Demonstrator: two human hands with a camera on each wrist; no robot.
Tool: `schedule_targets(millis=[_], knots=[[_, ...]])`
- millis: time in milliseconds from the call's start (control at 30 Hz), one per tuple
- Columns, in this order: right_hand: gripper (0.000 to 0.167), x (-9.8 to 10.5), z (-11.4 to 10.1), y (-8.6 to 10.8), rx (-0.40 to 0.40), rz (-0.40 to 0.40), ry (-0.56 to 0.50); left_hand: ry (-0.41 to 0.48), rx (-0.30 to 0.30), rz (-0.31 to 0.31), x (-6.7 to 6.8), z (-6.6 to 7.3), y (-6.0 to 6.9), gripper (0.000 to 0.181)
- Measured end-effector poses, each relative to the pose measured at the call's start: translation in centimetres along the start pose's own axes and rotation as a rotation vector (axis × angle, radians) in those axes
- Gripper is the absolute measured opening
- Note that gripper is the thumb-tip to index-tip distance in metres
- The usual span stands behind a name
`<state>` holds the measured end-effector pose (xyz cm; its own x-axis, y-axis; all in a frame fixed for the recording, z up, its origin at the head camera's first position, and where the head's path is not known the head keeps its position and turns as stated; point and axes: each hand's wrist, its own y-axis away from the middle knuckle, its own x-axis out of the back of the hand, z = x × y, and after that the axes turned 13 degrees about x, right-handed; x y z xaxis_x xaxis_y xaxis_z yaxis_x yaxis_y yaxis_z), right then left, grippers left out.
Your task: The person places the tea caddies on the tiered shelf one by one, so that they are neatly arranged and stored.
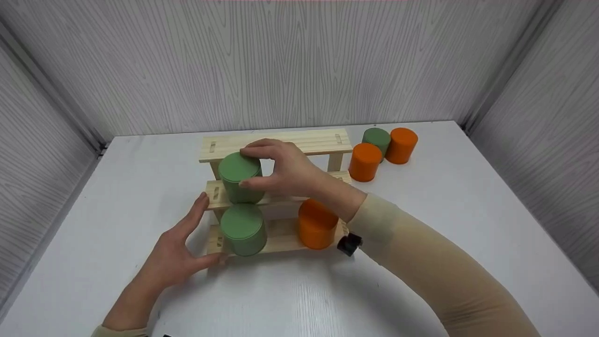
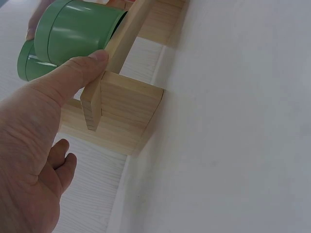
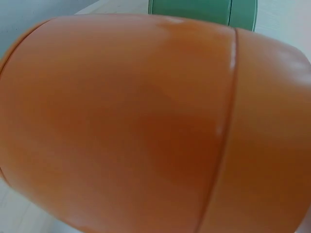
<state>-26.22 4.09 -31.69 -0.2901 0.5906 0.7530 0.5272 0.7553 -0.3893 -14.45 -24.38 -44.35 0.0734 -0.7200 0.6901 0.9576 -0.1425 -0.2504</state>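
A green lidded canister [image 1: 239,180] stands on the middle tier of a three-tier wooden rack [image 1: 276,140]. My right hand [image 1: 290,171] grips it from the right, thumb in front and fingers at the back of the lid. Below it, another green canister [image 1: 243,229] sits at the left of the bottom tier, an orange canister [image 1: 318,225] at the right. My left hand [image 1: 175,252] touches the rack's left end with thumb and forefinger spread wide. In the left wrist view, its thumb presses a shelf edge. The orange canister [image 3: 121,121] fills most of the right wrist view.
Right of the rack, two more orange canisters [image 1: 365,162] and a green one [image 1: 376,136] are grouped on the white table [image 1: 444,196]. Grey wood-grain panels [image 1: 281,65] rise behind the table and at both sides.
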Motion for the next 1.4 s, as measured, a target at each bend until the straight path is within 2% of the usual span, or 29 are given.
schedule_targets(millis=[467,667,800,1100,1233,1400], knots=[[0.069,0.1,0.0,0.1,-0.017,-0.011,-0.007,-0.013,0.006,-0.002,0.0,0.0,0.0,0.124],[0.068,0.2,0.2,0.1,0.016,0.0,-0.005,-0.006,-0.014,0.016,0.0,0.0,0.1,0.126],[0.068,0.2,0.3,0.0,0.012,-0.014,-0.002,-0.001,-0.024,0.021,0.0,0.0,0.1,0.126],[0.076,1.2,0.2,0.3,0.003,-0.038,-0.048,-0.018,0.009,0.0,0.0,-0.1,-0.1,0.128],[0.077,2.1,0.2,0.9,0.011,-0.008,-0.076,-0.009,0.01,0.003,0.0,-0.1,0.0,0.129],[0.072,4.2,0.7,1.9,0.047,0.076,-0.037,0.001,0.017,0.002,0.0,0.0,-0.1,0.127]])
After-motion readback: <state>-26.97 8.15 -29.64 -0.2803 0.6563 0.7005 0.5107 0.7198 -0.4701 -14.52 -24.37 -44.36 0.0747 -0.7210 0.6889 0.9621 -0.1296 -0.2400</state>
